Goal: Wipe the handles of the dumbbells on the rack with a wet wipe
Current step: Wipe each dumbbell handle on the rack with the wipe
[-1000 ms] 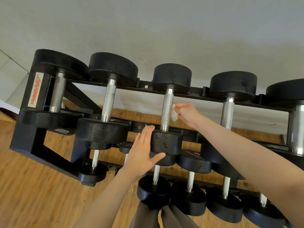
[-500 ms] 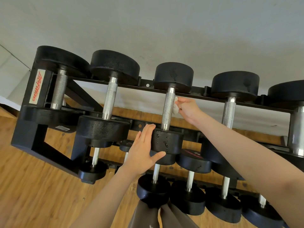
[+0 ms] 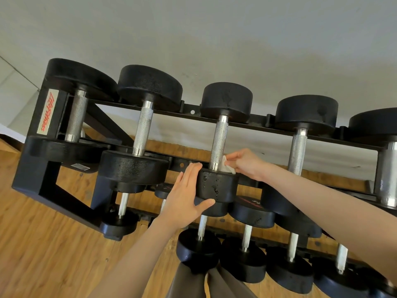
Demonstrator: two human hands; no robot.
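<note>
A black rack (image 3: 45, 168) holds several black dumbbells with knurled steel handles on its top tier. My right hand (image 3: 247, 163) pinches a white wet wipe (image 3: 225, 166) against the lower end of the third dumbbell's handle (image 3: 219, 140), just above its near head. My left hand (image 3: 184, 196) lies flat against the left side of that near head (image 3: 217, 186), thumb hooked under it, fingers together. Water drops show on the head's face.
Lower tiers carry several smaller dumbbells (image 3: 199, 248) near my legs. Neighbouring handles stand to the left (image 3: 142, 127) and right (image 3: 297, 149). A grey wall is behind the rack, a wooden floor (image 3: 43, 254) below and left.
My right hand with the wipe has slid down the handle from its upper part to the bottom end by the near head. My left hand has stayed on the head.
</note>
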